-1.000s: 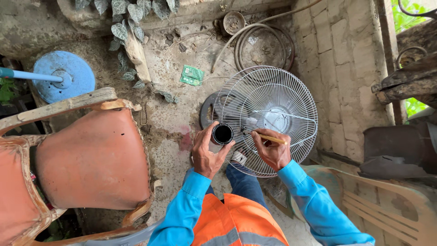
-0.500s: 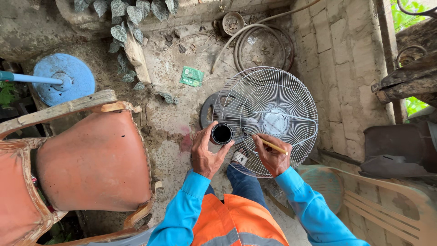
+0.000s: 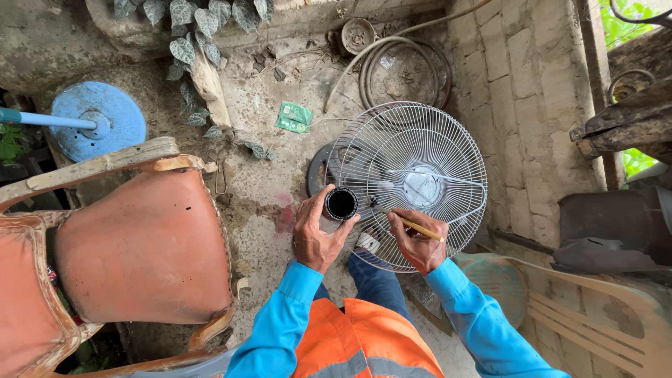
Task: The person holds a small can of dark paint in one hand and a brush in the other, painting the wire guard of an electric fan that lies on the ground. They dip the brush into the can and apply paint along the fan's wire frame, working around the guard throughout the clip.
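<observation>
— Black paint tin [image 3: 341,204]: where?
— Left hand [image 3: 316,236] clamped round it, just beside white fan grille [image 3: 409,183].
— Right hand [image 3: 420,239]?
— Closed on a thin brush [image 3: 413,227], over the grille's lower part.

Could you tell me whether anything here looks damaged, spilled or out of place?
The wire fan guard is off its fan, on the ground. The orange chair has a worn, chipped frame. A reddish stain marks the concrete beside the left hand.

Left hand [image 3: 316,238] around a small black-filled cup [image 3: 341,204], right hand [image 3: 420,241] with a thin brush [image 3: 413,227] against a wire fan guard [image 3: 413,178].
</observation>
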`<action>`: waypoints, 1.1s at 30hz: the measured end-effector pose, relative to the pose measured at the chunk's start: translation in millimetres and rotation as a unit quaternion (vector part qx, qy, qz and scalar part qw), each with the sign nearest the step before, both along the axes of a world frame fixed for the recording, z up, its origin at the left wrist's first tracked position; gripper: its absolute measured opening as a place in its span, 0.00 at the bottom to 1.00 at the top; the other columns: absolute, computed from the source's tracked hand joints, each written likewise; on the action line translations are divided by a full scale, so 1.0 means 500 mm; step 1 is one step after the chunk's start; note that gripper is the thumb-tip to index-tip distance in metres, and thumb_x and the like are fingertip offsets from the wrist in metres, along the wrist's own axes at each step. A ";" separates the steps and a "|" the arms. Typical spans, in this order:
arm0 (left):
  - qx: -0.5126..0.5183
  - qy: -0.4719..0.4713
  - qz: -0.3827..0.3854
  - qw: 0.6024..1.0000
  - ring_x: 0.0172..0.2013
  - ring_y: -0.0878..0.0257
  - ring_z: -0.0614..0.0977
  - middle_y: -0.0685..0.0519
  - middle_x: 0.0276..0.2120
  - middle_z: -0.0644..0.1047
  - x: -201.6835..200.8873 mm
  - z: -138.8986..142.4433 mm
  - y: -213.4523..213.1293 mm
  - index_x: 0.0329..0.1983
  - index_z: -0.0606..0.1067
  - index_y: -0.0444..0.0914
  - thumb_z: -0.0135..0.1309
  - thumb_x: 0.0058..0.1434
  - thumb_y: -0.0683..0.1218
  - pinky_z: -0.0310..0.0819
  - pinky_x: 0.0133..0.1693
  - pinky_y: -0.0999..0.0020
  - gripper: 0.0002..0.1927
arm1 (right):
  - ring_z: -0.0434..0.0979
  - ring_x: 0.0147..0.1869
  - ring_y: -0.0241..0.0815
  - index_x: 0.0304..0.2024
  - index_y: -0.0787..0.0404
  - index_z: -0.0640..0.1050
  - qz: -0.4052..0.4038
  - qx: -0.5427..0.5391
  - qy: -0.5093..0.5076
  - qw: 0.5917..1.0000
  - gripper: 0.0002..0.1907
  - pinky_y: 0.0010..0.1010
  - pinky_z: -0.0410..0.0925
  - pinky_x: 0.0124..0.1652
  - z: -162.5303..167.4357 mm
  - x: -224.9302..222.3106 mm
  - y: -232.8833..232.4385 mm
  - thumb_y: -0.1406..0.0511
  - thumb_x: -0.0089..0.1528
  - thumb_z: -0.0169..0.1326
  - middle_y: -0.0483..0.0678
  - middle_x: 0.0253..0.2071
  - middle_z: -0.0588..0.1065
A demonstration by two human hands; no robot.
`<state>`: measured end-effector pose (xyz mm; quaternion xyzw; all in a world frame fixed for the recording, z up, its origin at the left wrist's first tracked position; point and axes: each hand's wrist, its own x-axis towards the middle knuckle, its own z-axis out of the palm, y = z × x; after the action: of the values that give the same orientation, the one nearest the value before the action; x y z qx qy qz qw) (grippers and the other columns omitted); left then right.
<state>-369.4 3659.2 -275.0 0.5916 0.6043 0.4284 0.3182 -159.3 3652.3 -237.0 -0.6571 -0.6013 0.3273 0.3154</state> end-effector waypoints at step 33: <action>0.020 0.002 -0.021 1.000 0.52 0.48 0.80 0.44 0.52 0.80 0.050 0.023 -0.017 0.63 0.73 0.37 0.74 0.50 0.48 0.75 0.53 0.55 0.37 | 0.83 0.32 0.34 0.44 0.67 0.82 -0.087 -0.010 0.125 0.988 0.09 0.22 0.75 0.31 0.087 0.087 -0.026 0.69 0.63 0.60 0.49 0.32 0.81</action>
<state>-344.4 3650.6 -263.5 0.6113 0.5836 0.4323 0.3143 -115.9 3639.1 -193.4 -0.6640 -0.4946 0.3840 0.4087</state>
